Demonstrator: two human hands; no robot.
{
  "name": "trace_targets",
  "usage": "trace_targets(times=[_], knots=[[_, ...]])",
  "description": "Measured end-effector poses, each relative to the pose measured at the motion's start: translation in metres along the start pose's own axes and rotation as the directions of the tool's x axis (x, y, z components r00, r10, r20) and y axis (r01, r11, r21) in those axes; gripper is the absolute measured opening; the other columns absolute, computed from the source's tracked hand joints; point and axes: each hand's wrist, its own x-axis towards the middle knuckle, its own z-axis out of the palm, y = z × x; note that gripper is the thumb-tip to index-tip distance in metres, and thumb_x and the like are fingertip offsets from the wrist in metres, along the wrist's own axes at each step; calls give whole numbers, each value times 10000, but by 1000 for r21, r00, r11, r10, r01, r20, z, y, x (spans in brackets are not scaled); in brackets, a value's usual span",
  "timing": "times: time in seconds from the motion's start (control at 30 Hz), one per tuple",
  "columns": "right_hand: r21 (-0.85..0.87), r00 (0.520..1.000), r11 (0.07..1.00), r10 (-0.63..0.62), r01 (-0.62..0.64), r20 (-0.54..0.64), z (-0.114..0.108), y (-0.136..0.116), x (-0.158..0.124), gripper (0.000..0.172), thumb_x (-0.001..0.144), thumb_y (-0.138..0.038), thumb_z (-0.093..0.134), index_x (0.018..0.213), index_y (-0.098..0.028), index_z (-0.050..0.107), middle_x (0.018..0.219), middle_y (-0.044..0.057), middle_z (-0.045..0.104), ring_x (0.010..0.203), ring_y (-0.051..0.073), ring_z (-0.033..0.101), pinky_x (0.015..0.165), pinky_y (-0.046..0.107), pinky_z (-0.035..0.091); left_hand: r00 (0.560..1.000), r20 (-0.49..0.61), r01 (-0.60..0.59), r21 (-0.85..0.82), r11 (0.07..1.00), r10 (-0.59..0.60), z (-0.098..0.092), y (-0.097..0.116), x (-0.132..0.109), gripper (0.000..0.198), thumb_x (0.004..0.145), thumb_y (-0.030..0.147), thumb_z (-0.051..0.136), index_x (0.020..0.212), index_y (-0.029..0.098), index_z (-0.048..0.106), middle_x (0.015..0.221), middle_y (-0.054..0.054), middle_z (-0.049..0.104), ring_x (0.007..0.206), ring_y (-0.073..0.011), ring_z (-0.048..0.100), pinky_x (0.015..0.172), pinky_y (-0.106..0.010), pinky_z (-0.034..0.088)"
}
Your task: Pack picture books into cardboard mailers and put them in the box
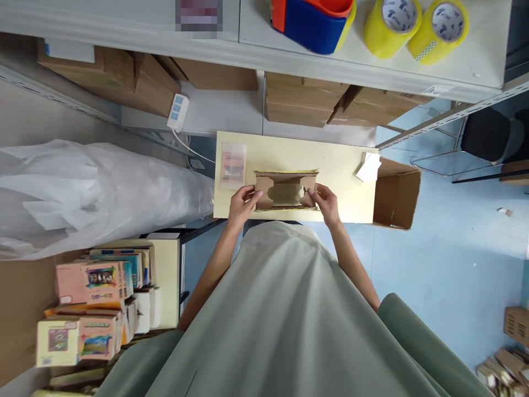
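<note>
A small brown cardboard box (285, 190), half folded with its flaps showing, rests on a pale yellow table (339, 165). My left hand (242, 203) grips the box's left end with fingers curled over the flap. At the box's right end, my right hand (326, 203) pinches the flap in the same way. A pink packet in a clear sleeve (233, 165) lies flat on the table just left of the box. A white slip of paper (368, 166) sits at the table's right edge.
An open brown carton (395, 193) stands on the blue floor right of the table. White plastic-wrapped bundle (91, 190) at left, stacked colourful boxes (95, 309) lower left. Shelf above holds yellow tape rolls (417, 25), a blue tape dispenser (314, 22), flat cartons (306, 102), a power strip (177, 110).
</note>
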Motion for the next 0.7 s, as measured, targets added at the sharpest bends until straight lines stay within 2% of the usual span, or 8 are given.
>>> trace_targets(times=[0.2, 0.43, 0.7], knots=[[8, 998, 1000, 31, -30, -51, -2, 14, 6, 764, 776, -846, 887, 1244, -249, 795, 1405, 146, 824, 1359, 376, 762, 1174, 573, 650, 1000, -23, -2, 40, 999, 3, 6, -9, 9, 662, 698, 630, 945, 1146, 182, 754, 1264, -187, 810, 1237, -384, 779, 1104, -529, 627], [55, 999, 998, -20, 22, -35, -6, 9, 1, 651, 857, -777, 869, 1235, -252, 789, 1386, 135, 833, 1328, 354, 782, 1156, 544, 656, 999, -6, -49, 22, 999, 49, 2, -3, 3, 691, 753, 681, 930, 1217, 197, 762, 1316, -164, 822, 1215, -343, 793, 1099, -485, 623], [-1, 998, 1000, -30, 30, -61, -4, 20, 12, 745, 772, -849, 864, 1173, -227, 779, 1300, 170, 852, 1327, 385, 783, 1154, 567, 645, 998, 43, 48, 39, 998, -50, 7, -3, 13, 743, 695, 684, 940, 1207, 189, 729, 1288, -204, 820, 1244, -388, 794, 1103, -553, 631]])
